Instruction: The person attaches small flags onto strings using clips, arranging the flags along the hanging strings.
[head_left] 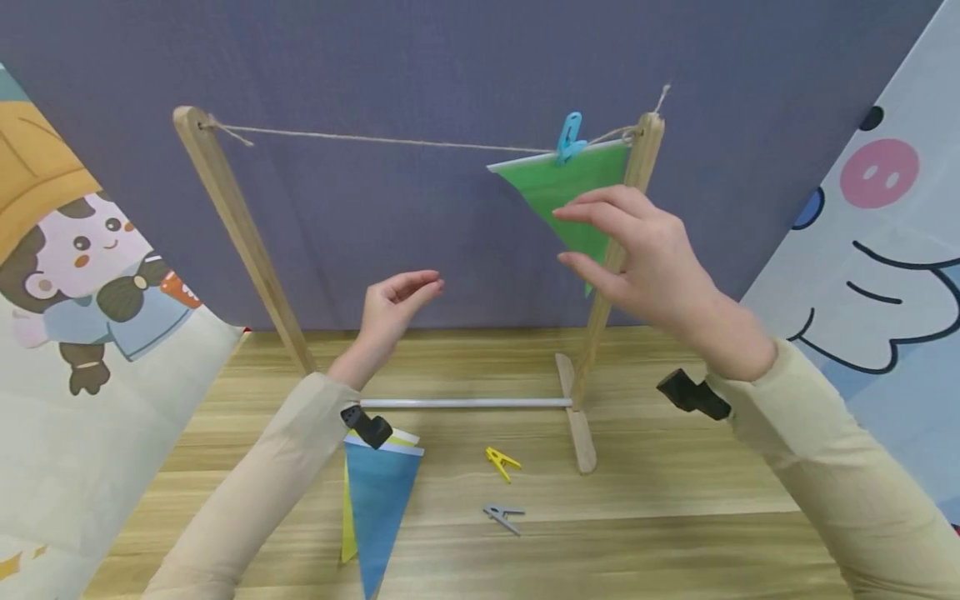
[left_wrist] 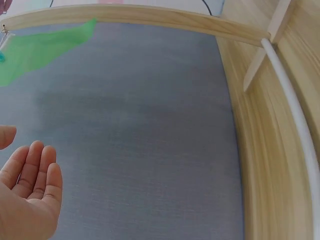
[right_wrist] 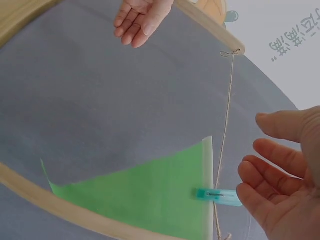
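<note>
A green pennant (head_left: 572, 185) with a white top edge hangs near the right end of a string (head_left: 390, 140), held there by a light blue clothespin (head_left: 570, 137). In front of the pennant is my right hand (head_left: 651, 250), fingers loosely bent and thumb apart, holding nothing. My left hand (head_left: 393, 308) hovers left of centre below the string; its fingers are relaxed and the palm looks bare in the left wrist view. On the table lie a yellow clothespin (head_left: 501, 463), a grey clothespin (head_left: 502, 517) and a blue pennant (head_left: 381, 500) over a yellow pennant (head_left: 348, 533).
The string runs between a left wooden post (head_left: 247, 242) and a right wooden post (head_left: 645, 158). A white bar (head_left: 465, 403) joins them low down, above the wooden table (head_left: 675, 500). Behind stands a grey-blue panel (head_left: 390, 225), with cartoon-printed sheets at both sides.
</note>
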